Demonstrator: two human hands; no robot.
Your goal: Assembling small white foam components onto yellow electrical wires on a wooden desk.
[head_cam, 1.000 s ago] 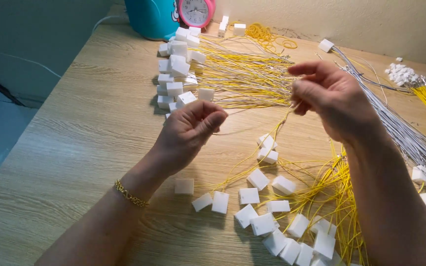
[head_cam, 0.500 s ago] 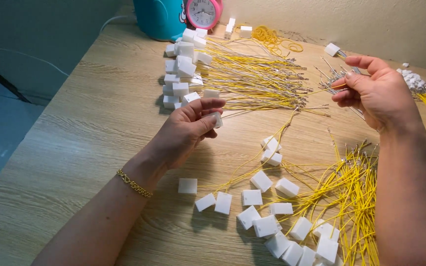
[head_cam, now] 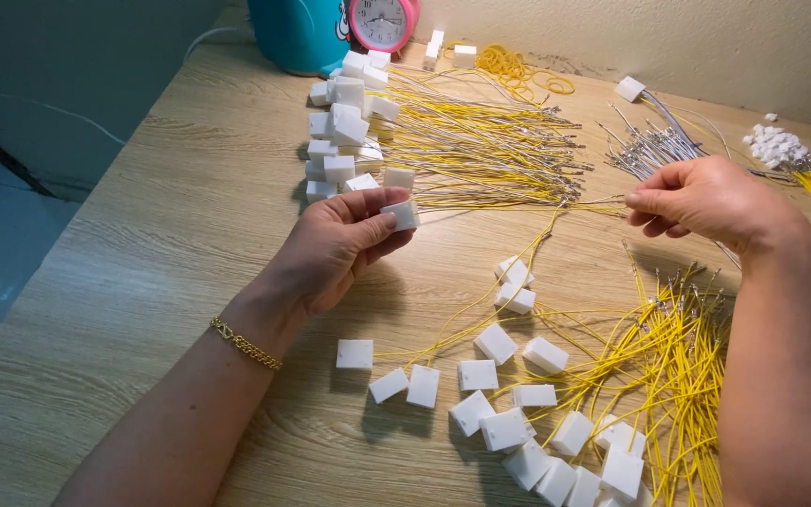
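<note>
My left hand (head_cam: 335, 249) holds a small white plastic connector block (head_cam: 404, 214) between thumb and fingers, above the wooden table (head_cam: 161, 235). My right hand (head_cam: 706, 199) hovers to the right with thumb and fingers pinched together on what looks like a thin wire (head_cam: 603, 200), just below a fan of grey wires (head_cam: 650, 145). A bundle of yellow wires with metal ends (head_cam: 481, 141) lies between the hands and beyond them. A gold bracelet (head_cam: 246, 345) is on my left wrist.
A heap of white connector blocks (head_cam: 344, 122) sits at the left end of the yellow bundle. More blocks with yellow wires attached (head_cam: 556, 413) are scattered at the front right. A teal container (head_cam: 302, 33), a pink alarm clock (head_cam: 382, 21) and small white pieces (head_cam: 776, 145) stand at the back.
My right hand moved away from the left hand to the right, toward the grey wires, and its fingers closed into a pinch. My left hand kept the white block and stayed in place.
</note>
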